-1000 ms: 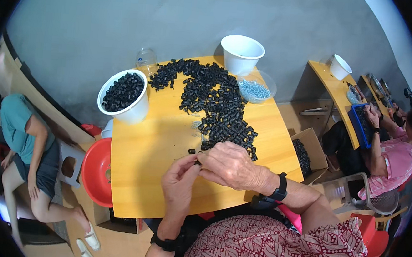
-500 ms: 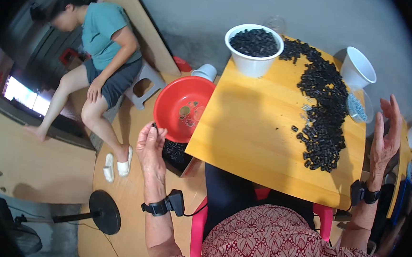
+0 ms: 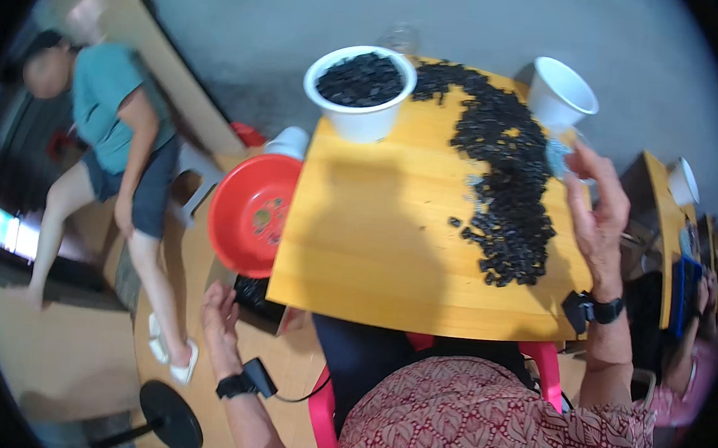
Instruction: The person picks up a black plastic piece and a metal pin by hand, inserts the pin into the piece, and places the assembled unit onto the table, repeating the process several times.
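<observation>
My right hand (image 3: 601,212) is over the table's right edge, its fingers apart and nothing visible in them. Its fingertips are beside a dish of small pale-blue pieces (image 3: 557,157), which they partly cover. My left hand (image 3: 220,318) is low, off the table's left side, near a box of black pieces (image 3: 256,294). Its fingers are loosely apart, somewhat blurred, with no piece visible between them. A long heap of small black pieces (image 3: 506,197) lies along the right part of the yellow table (image 3: 348,256). A white tub (image 3: 358,122) full of black pieces stands at the back left.
An empty-looking white cup (image 3: 561,97) stands at the table's back right. Left of the table is a red basin (image 3: 246,233) with a few small things inside. A seated person (image 3: 120,124) is at the far left. Another person's arm (image 3: 687,355) shows at the far right.
The whole view has swung to the right. My right hand has moved in to the dish of pale-blue pieces. My left hand has dropped toward the box, and the black piece it pinched no longer shows.
</observation>
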Demonstrator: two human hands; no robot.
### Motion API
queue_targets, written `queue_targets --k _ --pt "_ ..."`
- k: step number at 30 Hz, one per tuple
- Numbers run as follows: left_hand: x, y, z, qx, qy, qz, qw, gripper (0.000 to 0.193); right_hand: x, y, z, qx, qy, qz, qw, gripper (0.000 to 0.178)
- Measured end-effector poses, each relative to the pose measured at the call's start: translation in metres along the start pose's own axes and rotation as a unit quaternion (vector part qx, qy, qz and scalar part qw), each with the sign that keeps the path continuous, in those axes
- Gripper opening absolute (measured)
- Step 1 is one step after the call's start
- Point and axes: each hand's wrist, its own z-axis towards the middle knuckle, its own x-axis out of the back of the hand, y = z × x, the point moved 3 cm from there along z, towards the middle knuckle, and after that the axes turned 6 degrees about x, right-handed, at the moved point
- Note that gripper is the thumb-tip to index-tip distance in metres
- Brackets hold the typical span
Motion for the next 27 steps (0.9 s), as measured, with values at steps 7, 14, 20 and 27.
queue_targets --k 7,14,20,27 --pt "-0.119 0.068 -0.090 -0.087 -0.239 -0.004 0.967 0.043 -0.002 0.035 0.011 -0.103 0.138 0.085 0.981 0.042" --pt "-0.228 0.045 -0.164 -0.063 -0.375 0.161 0.911 0.025 -0.032 0.046 0.024 0.013 -0.037 0.022 0.999 0.017" --pt "-0.266 0.025 -0.201 -0.018 -0.466 0.188 0.864 0.026 -0.095 0.030 -0.011 0.043 -0.192 0.045 0.979 0.011" --pt "-0.274 0.011 -0.205 0.006 -0.475 0.182 0.861 0.026 -0.131 0.007 -0.044 0.118 -0.304 -0.005 0.945 0.012"
